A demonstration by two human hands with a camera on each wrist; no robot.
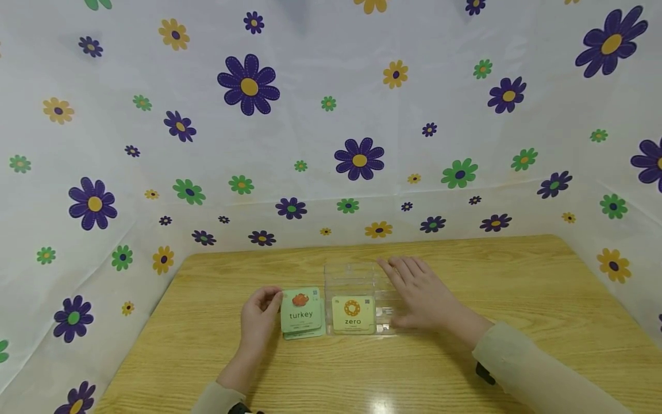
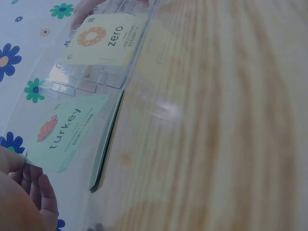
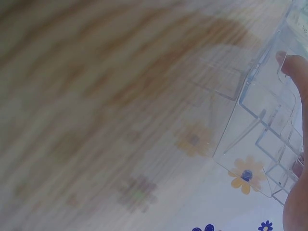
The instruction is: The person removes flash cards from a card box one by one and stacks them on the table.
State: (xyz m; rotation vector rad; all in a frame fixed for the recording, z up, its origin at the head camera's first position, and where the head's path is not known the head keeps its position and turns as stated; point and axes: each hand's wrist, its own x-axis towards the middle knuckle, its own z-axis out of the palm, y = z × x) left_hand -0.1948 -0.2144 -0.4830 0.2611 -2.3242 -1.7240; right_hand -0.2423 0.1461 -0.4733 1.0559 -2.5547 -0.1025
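Between the thumb and fingers of my left hand (image 1: 258,316) is the edge of a green "turkey" card (image 1: 301,307). In the left wrist view that card (image 2: 65,132) tilts up above other green cards (image 1: 305,335) lying on the table. Just to the right is a clear plastic case (image 1: 349,270), with a yellow "zero" card (image 1: 353,315) in one compartment. My right hand (image 1: 424,296) rests across the case's right part, fingers extended and spread from the thumb. In the right wrist view the thumb (image 3: 288,65) touches the transparent case (image 3: 255,120).
A wood-grain table (image 1: 439,374) carries the case and cards. White cloth (image 1: 310,132) printed with flowers hangs behind the table and along both sides. Light glares off the table's near edge.
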